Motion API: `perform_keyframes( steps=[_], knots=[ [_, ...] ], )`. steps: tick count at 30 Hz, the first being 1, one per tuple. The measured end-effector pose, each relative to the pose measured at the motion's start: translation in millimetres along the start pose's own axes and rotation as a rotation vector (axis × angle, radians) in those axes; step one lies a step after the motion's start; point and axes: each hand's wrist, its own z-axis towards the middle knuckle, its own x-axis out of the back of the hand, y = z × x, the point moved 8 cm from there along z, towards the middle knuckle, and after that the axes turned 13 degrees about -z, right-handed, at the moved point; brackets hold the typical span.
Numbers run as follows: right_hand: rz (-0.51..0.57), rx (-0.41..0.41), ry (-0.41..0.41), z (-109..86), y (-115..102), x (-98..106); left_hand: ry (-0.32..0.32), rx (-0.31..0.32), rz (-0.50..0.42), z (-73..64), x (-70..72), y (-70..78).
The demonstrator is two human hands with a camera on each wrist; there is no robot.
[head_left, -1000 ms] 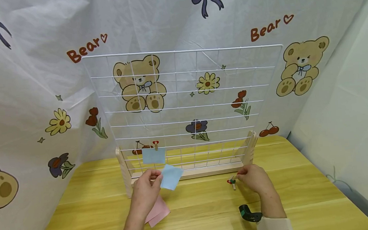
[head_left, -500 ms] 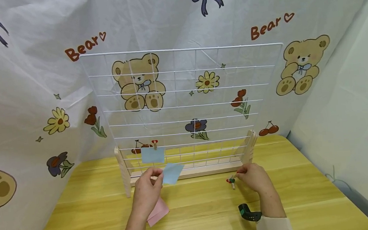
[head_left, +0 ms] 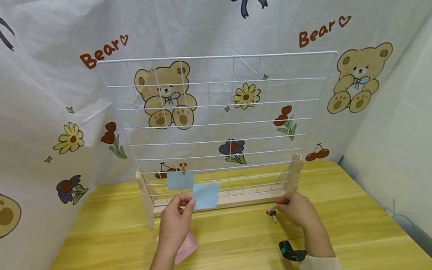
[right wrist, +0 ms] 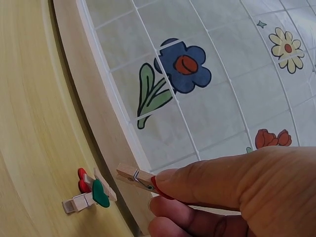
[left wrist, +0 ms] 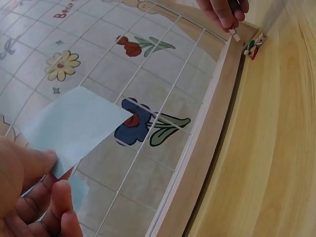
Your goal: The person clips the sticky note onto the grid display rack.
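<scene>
My left hand (head_left: 176, 218) pinches a light blue square of paper (head_left: 207, 196) by one corner, held up in front of the wire grid (head_left: 213, 143). Between the thumb and fingers of my right hand (head_left: 298, 208) is a small wooden clothespin (right wrist: 136, 177) with a bit of red at the gripped end. Beside it on the table lie several more mini clothespins (right wrist: 81, 201), with red and green decorations. Another blue paper (head_left: 180, 181) hangs low on the grid's left side from a red-topped clothespin (head_left: 183, 168). Pink paper squares (head_left: 187, 248) lie under my left forearm, partly hidden.
The grid stands in a wooden base (head_left: 244, 199) with upright side pieces, on a yellow wood-grain table (head_left: 233, 245). Behind it hangs a white cloth (head_left: 198, 20) printed with bears and flowers; a pale wall cloth (head_left: 412, 135) borders the right side.
My left hand has shifted slightly right and turned the blue paper from tilted to nearly straight, a little higher. My right hand stays almost in place beside the clothespins.
</scene>
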Motion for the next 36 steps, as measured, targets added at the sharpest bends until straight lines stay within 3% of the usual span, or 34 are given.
perform_keyframes(
  steps=[14,27,36],
  knots=[
    [-0.007,-0.001,0.01,3.3,1.0,-2.4,-0.031,0.0,-0.122,6.4,-21.6,-0.9],
    [0.014,-0.002,-0.014,4.0,2.7,-5.8,-0.112,-0.037,-0.206,10.9,-51.0,-8.3],
    [0.043,-0.001,-0.009,2.0,-1.5,-3.1,-0.091,-0.021,-0.26,20.2,-62.7,-8.5]
  ],
)
